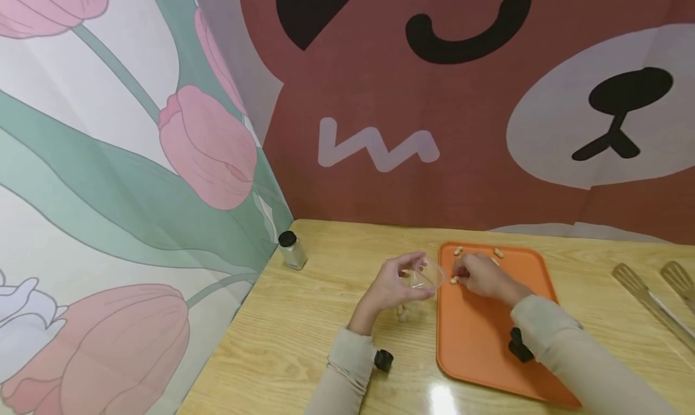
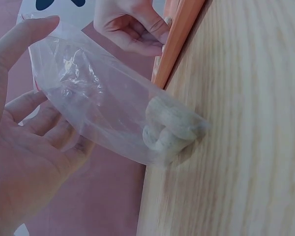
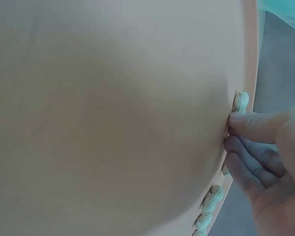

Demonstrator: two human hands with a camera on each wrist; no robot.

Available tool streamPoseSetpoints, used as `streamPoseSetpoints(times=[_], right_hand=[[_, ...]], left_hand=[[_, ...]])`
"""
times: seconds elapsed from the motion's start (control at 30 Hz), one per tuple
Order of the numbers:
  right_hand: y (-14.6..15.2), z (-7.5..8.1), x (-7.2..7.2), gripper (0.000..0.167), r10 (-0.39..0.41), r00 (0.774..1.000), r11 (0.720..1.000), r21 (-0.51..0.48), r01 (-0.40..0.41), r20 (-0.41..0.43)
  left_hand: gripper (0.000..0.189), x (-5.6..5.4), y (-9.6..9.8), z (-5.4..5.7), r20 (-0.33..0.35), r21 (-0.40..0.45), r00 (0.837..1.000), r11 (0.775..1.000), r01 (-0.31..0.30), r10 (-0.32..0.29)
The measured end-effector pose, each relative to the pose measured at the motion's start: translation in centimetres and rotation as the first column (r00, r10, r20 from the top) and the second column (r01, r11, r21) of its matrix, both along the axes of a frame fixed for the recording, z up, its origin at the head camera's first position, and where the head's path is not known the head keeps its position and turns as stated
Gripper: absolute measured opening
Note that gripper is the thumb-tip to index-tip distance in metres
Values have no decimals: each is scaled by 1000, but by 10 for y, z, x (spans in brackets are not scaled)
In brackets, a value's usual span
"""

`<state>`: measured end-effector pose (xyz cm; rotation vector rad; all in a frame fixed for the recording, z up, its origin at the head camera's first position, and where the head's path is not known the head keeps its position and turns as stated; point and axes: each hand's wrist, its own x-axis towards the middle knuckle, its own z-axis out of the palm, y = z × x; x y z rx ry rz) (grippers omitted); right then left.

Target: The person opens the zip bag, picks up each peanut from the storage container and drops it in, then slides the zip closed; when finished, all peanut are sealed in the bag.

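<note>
My left hand (image 1: 392, 282) holds a clear plastic bag (image 2: 83, 78) by its mouth, thumb and fingers spread around the opening. Several peanuts (image 2: 169, 125) lie in the bag's bottom end, right at the tabletop. Over the left edge of the orange tray (image 1: 488, 336), my right hand (image 1: 480, 274) pinches a small pale peanut (image 2: 163, 48) between thumb and fingertips, mostly hidden by them. Just beside the thumb on the tray lies another peanut (image 3: 241, 100). More peanuts (image 3: 213, 195) line the same edge, and one peanut (image 1: 498, 253) sits near the far rim.
A small jar (image 1: 293, 252) with a black lid stands at the table's far left corner. Right of the tray lie two slotted spatulas, the nearer spatula (image 1: 646, 291) and another spatula (image 1: 681, 282) at the frame's edge. Patterned cloths (image 1: 380, 192) rise behind and left of the wooden table (image 1: 271, 342).
</note>
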<state>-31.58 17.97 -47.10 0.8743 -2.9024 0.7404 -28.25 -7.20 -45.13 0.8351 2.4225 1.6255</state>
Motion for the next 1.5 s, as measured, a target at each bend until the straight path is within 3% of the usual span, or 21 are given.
streamPoseSetpoints(times=[0.37, 0.57, 0.73, 0.93, 1.17, 1.5], right_hand=[[2, 7, 5, 12, -13, 1000, 999, -38, 13, -9], [-3, 34, 10, 7, -30, 990, 997, -70, 21, -139], [-17, 63, 20, 9, 7, 972, 995, -91, -29, -237], [-34, 89, 35, 13, 62, 959, 993, -81, -88, -276], [-38, 93, 43, 11, 85, 968, 991, -76, -106, -237], [-39, 91, 43, 9, 81, 966, 993, -62, -99, -244]], left_hand=[[74, 2, 1, -3, 1, -8, 1000, 1000, -5, 5], [73, 0, 0, -2, -9, -21, 1000, 1000, -8, 8], [73, -1, 2, -3, -11, -29, 1000, 1000, 1, -2], [71, -1, 2, -1, -19, -37, 1000, 999, 6, -6], [71, -1, 1, 0, -20, -42, 1000, 999, -3, 2], [71, -1, 2, 0, -23, -42, 1000, 999, 9, -10]])
